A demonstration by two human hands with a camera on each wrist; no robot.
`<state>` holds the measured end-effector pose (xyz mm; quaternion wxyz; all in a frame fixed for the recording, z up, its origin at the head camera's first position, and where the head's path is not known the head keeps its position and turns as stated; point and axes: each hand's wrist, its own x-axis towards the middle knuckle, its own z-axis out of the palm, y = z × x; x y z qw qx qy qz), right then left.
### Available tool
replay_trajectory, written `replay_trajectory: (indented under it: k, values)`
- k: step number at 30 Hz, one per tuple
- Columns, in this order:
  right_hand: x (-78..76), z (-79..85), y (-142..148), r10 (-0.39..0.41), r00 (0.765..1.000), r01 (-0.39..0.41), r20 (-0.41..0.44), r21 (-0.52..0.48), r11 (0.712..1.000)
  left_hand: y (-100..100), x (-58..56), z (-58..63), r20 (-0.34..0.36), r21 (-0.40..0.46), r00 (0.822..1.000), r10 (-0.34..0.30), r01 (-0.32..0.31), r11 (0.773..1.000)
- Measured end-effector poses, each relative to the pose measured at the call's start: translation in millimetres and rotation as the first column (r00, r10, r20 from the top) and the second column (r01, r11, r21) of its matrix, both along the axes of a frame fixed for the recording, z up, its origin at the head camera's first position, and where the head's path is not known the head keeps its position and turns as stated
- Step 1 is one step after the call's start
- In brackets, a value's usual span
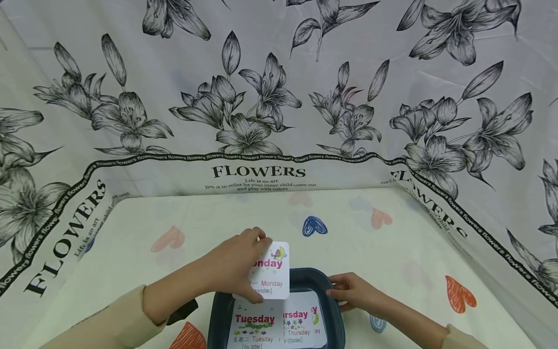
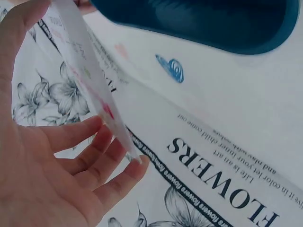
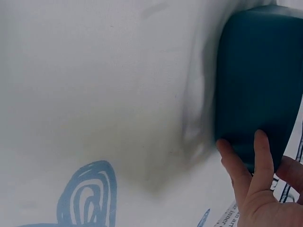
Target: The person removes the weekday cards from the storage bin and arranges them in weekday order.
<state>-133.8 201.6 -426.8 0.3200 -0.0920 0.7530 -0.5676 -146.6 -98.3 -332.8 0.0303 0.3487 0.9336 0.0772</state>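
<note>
My left hand (image 1: 240,261) holds a white Monday word card (image 1: 275,276) by its left edge, above the far left part of a dark blue tray (image 1: 213,322). In the left wrist view the card (image 2: 92,80) appears nearly edge-on, between the thumb and the fingertips. Inside the tray lie a Tuesday card (image 1: 257,332) on the left and a Thursday card (image 1: 298,327) on the right, overlapping another card (image 1: 319,325). My right hand (image 1: 350,291) grips the tray's right side near its far corner. Two of its fingers (image 3: 262,161) lie against the outer wall.
A pale tablecloth (image 1: 244,218) printed with red and blue hearts covers the table. Behind and at both sides hangs a white curtain (image 1: 305,121) with black flower prints and lettering. The tray reaches the lower edge of the head view.
</note>
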Motion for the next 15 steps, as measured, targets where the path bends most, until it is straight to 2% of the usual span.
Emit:
replay_trajectory:
  k: [6, 11, 15]
  values:
    - [-1.2, -1.2, 3, 0.001, 1.000, -0.001, -0.005, -0.002, 1.000, 0, -11.4, 3.9, 0.021, 0.000, 1.000, 0.016, -0.016, 1.000]
    - [-3.3, -2.8, 3, -0.015, 1.000, 0.015, -0.001, 0.006, 1.000, 0, -23.7, 1.1, 0.064, 0.003, 0.996, 0.054, -0.054, 0.999]
    - [-2.0, -5.3, 2, -0.042, 0.999, 0.042, -0.004, 0.018, 0.999, 0, -38.2, -3.5, 0.095, 0.004, 0.992, 0.088, -0.088, 0.996]
